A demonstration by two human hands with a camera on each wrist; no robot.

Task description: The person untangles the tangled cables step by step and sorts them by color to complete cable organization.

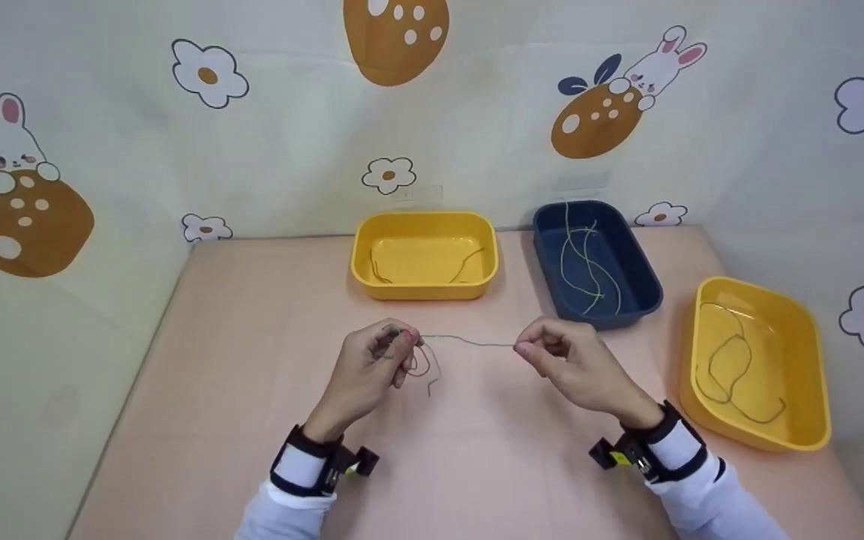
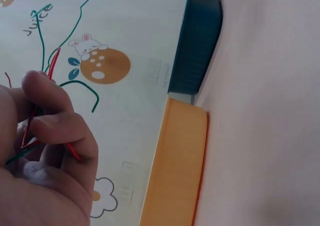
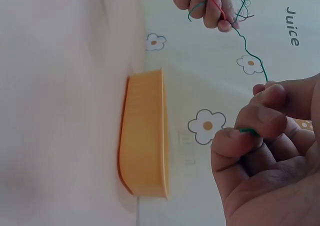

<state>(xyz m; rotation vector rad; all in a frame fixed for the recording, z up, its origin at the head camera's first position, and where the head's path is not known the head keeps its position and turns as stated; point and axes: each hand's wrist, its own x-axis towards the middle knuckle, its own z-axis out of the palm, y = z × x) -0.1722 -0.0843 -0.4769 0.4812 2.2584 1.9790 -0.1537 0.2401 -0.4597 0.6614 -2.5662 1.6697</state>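
My left hand [image 1: 368, 367] grips a small tangle of thin red and green wires between thumb and fingers. Loops of red wire [image 2: 54, 63] and bent ends of green wire stick out of its grasp. A single green wire [image 1: 469, 342] runs nearly level from there to my right hand [image 1: 586, 367], whose thumb and index finger pinch its far end. A short bit of green [image 3: 248, 131] shows between the right fingers in the right wrist view. Both hands are held above the table, in front of the bins.
A yellow bin [image 1: 424, 294] at the back holds a few thin wires. Beside it a blue bin [image 1: 604, 321] contains several yellow-green wires. Another yellow bin [image 1: 811, 375] on the right has dark greenish wires inside. A patterned cloth wall [image 1: 289, 150] rises behind the pink table [image 1: 252, 300].
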